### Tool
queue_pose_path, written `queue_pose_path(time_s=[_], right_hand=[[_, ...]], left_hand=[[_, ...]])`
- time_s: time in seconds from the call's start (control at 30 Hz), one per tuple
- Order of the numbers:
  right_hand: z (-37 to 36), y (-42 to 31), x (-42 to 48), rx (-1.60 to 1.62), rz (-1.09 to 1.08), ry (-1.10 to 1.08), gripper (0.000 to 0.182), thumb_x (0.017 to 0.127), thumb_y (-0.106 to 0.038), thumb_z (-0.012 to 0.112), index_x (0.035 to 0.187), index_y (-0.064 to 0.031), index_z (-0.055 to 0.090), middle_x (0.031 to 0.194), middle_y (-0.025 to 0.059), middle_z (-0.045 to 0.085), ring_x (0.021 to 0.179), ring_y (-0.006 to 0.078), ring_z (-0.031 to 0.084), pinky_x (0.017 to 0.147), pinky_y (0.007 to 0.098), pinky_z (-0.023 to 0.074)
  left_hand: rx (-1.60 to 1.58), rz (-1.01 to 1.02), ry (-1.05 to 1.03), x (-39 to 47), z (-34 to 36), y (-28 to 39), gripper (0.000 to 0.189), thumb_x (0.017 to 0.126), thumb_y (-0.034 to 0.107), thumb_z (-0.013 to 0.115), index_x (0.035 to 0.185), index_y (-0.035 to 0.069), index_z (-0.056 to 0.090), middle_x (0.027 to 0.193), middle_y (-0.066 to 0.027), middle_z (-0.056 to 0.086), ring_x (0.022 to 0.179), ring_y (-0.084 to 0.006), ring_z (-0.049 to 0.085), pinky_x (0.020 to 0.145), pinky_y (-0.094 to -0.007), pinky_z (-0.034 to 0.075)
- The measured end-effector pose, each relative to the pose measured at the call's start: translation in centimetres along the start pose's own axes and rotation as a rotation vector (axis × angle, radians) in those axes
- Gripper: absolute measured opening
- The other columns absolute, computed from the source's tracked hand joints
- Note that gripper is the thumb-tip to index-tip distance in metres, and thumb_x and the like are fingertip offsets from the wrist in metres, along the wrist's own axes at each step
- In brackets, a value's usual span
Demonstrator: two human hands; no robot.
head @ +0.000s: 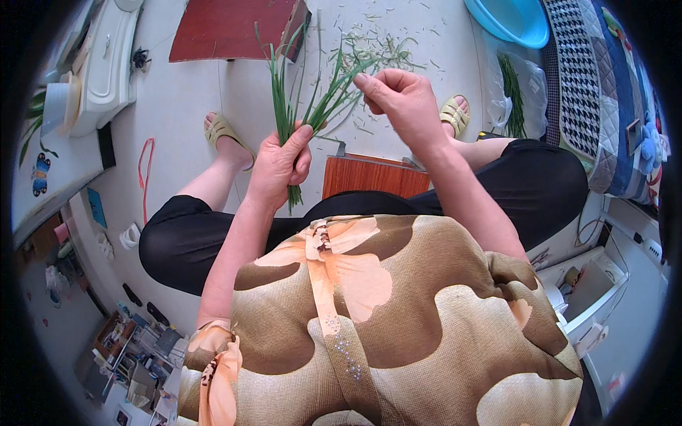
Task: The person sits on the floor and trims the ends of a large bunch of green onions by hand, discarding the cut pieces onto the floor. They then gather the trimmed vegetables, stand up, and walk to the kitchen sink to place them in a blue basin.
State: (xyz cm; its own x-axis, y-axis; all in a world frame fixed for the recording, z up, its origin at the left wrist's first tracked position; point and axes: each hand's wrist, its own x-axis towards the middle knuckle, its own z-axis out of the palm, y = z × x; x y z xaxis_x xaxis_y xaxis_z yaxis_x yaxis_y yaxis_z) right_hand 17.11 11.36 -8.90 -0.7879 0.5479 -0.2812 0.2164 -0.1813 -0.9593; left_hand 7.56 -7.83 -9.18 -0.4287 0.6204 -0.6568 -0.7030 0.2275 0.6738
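Note:
My left hand [285, 165] is closed around a bunch of long green leaves that look like garlic chives [319, 114]. The blades fan out above the fist, and the cut stem ends [294, 198] stick out below it. My right hand [399, 101] hovers at the tips on the bunch's right side. Its fingers are curled in and the thumb is pressed towards them; whether a leaf is caught between them is hidden. Beyond the hands, a heap of trimmed leaf and stem scraps [381, 50] lies scattered on the pale tiled floor [426, 64].
A dark red board or box [234, 29] lies ahead on the left. A wooden stool seat [373, 177] is between my legs. At right are a blue basin [514, 21], a plastic bag [535, 88] with more greens [512, 96], and a quilted bed edge [578, 80]. A white cabinet [106, 69] stands left.

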Motion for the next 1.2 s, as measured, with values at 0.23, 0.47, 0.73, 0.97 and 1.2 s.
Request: queue_pose_path(time_s=[0.23,0.47,0.73,0.97,1.2], right_hand=[[0.4,1.1,0.4,-0.016,-0.109,0.072,0.02,0.078,-0.018,0.07,0.089,-0.0005,0.068,0.069,-0.0006,0.063,0.062,0.0036,0.052,0.056,0.0199,0.0434],[0.4,0.9,0.2,0.135,0.012,0.048,0.016,0.078,-0.015,0.07,0.086,-0.0012,0.068,0.073,-0.0003,0.064,0.065,0.0039,0.052,0.058,0.0198,0.0433],[0.0,1.3,0.6,-0.05,-0.081,0.109,0.018,0.079,-0.017,0.068,0.085,0.0002,0.068,0.069,0.0006,0.063,0.062,0.0044,0.052,0.057,0.0211,0.0439],[-0.9,0.1,0.7,-0.366,-0.267,0.066,0.012,0.079,-0.016,0.066,0.083,-0.0062,0.069,0.071,0.0031,0.065,0.062,0.0113,0.059,0.059,0.0237,0.0471],[-1.9,-0.3,1.3,-0.819,-0.658,0.297,0.013,0.079,-0.021,0.065,0.075,-0.0087,0.066,0.07,0.0045,0.061,0.062,0.0254,0.059,0.057,0.0331,0.0476]], left_hand=[[0.096,-0.031,-0.031,-0.2,0.2,-0.2,0.022,0.094,0.022,0.051,0.104,0.005,0.06,0.047,0.0052,0.038,0.034,-0.0033,0.028,0.034,-0.0198,0.02],[0.124,-0.053,-0.058,-0.3,0.5,-0.2,0.021,0.094,0.022,0.051,0.102,0.005,0.061,0.046,0.005,0.04,0.034,-0.003,0.029,0.033,-0.0192,0.02],[0.117,-0.042,-0.043,-0.3,0.5,-0.2,0.022,0.093,0.023,0.052,0.102,0.005,0.061,0.046,0.0054,0.039,0.034,-0.0032,0.029,0.033,-0.0194,0.02],[0.138,-0.008,-0.045,-0.2,0.2,-0.3,0.021,0.093,0.023,0.053,0.1,0.006,0.062,0.047,0.0056,0.038,0.035,-0.0029,0.029,0.034,-0.0195,0.02],[0.1,-0.016,-0.01,0.0,0.1,-0.3,0.02,0.093,0.024,0.052,0.099,0.007,0.062,0.047,0.0057,0.038,0.035,-0.0031,0.028,0.034,-0.0196,0.019]])
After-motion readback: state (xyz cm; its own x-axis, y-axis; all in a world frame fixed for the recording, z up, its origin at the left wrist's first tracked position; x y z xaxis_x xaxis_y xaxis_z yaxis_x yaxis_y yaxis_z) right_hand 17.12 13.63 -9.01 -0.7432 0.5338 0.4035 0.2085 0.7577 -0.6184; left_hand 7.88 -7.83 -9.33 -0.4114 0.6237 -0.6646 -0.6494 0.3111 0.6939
